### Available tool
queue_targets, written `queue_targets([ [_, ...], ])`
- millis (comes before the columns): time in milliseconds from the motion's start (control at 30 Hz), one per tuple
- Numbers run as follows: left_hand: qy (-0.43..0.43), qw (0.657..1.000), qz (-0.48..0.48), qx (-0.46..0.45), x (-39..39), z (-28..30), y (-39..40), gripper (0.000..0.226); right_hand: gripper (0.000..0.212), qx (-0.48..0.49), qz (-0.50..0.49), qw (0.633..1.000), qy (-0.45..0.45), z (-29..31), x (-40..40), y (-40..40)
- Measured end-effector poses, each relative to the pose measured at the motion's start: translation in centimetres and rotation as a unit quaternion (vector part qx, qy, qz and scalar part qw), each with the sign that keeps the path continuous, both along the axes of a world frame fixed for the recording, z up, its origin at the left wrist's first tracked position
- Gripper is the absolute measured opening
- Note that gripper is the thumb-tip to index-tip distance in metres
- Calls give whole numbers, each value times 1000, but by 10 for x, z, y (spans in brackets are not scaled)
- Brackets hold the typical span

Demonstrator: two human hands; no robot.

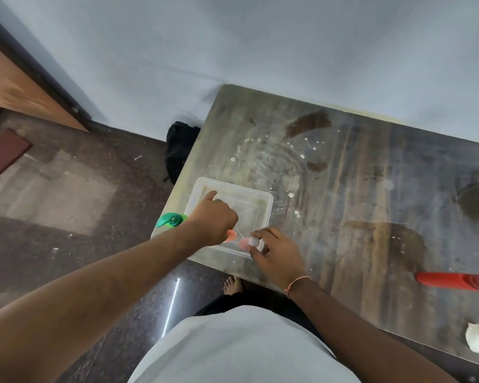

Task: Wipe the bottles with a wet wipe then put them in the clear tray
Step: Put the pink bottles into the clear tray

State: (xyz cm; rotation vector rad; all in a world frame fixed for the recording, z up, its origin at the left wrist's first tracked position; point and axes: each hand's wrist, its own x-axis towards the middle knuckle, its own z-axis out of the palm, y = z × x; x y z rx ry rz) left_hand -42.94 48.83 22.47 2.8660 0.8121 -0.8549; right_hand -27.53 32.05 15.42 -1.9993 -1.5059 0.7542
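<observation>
Over the tray (263, 199), the left hand (215, 219) curls around something pink with its forefinger out, the right hand (277, 254) pinches a white-capped bottle (253, 241) at the near rim, while a red bottle (454, 281) far right seemingly awaits wiping.

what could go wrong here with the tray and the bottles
The clear tray sits at the table's near-left corner, so a push from either of the hands could slide it off. The green-capped bottle stands at the very table edge beside the left hand, whose wrist could knock it to the floor. The right hand pinches a small white-capped bottle over the tray rim; it may tip when released.
</observation>
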Motion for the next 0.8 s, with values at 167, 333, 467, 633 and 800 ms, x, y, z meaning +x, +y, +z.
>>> queue_targets([
  [167, 16, 1000, 17, 11, -4, -5, -5, 25, 32, -29, 29, 999, -35, -4, -15, 13],
  [333, 4, 1000, 19, 15, -12, -19, -11, 14, 32, -54, 45, 996, -55, -5, -25, 20],
  [467, 2, 1000, 17, 14, -17, -27, -12, 14, 32, -73, 56, 994, -64, -3, -30, 23],
  [633, 3, 1000, 19, 13, -19, -34, -12, 16, 31, -79, 55, 993, -69, -6, -33, 22],
  [800, 5, 1000, 23, 10, -20, -42, -14, 16, 33, -88, 54, 993, -62, -8, -32, 18],
])
